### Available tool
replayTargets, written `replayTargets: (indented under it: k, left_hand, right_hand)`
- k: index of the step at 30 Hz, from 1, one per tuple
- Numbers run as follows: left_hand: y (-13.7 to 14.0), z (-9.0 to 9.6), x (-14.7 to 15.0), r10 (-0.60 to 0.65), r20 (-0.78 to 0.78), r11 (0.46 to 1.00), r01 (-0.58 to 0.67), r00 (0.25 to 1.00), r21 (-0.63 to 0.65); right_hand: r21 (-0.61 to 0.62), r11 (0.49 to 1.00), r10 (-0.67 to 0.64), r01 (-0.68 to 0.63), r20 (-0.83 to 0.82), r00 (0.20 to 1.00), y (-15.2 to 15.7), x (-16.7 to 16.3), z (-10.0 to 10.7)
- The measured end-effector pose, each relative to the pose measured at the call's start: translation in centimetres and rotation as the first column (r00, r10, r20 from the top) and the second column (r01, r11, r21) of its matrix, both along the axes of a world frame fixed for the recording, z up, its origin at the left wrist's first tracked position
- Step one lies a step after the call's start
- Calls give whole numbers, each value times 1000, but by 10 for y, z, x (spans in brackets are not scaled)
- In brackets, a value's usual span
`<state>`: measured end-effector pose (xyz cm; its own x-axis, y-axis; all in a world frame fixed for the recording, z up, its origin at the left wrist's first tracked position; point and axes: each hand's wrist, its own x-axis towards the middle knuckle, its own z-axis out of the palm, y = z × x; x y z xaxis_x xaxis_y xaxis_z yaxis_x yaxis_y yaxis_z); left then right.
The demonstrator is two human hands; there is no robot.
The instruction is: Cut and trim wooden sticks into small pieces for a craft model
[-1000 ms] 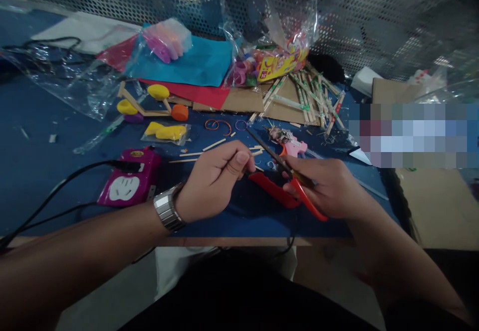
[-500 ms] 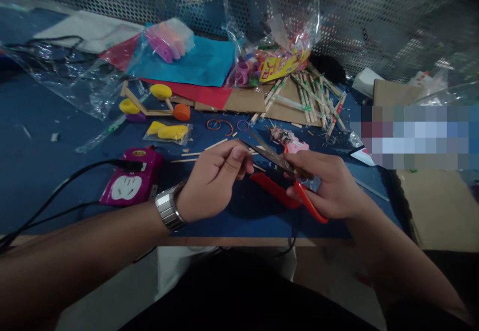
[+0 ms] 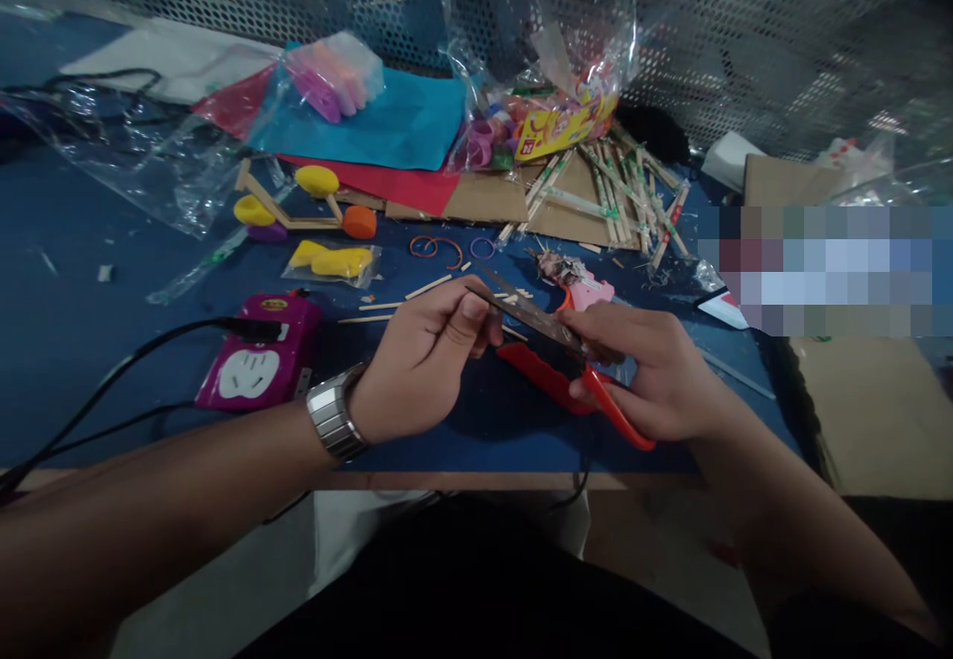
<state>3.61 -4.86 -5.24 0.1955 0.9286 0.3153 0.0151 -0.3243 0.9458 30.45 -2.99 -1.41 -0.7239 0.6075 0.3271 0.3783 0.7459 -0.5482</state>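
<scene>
My right hand [image 3: 647,366] is closed around the orange handles of a pair of scissors [image 3: 555,327]. Its blades point to the upper left, slightly apart, with the tips at my left fingertips. My left hand [image 3: 428,356] is pinched, thumb against forefinger; whatever sits between them is too small or hidden to name. Beneath the scissors a red-handled tool [image 3: 532,376] lies on the table, partly covered. A pink glue gun [image 3: 588,290] with a messy nozzle is just beyond. Thin wooden sticks [image 3: 428,287] and short cut bits lie past my left hand.
A purple power strip [image 3: 260,351] with black cables stands at left. Behind it are a stick frame with yellow and orange caps [image 3: 317,183] and bagged yellow pieces [image 3: 332,261]. Wrapped chopsticks [image 3: 617,197] lie on cardboard [image 3: 483,199]. A candy bag [image 3: 566,128] leans against the mesh wall.
The scissors' blades have turned a little in my right hand, and their tips have shifted slightly left towards my left fingertips. My left hand keeps its pinch almost in place.
</scene>
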Motion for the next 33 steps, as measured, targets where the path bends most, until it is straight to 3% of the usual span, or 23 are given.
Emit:
replayTargets:
  k: [25,33]
  left_hand:
    - [0,2,0,47,-87,999,-46,995,15]
    - [-1,5,-2,38,-93,999,-37,995,3]
  right_hand:
    - [76,997,26,-27,19,999,0,5,-3]
    - [187,980,-84,72,58,995,-5,3,-5]
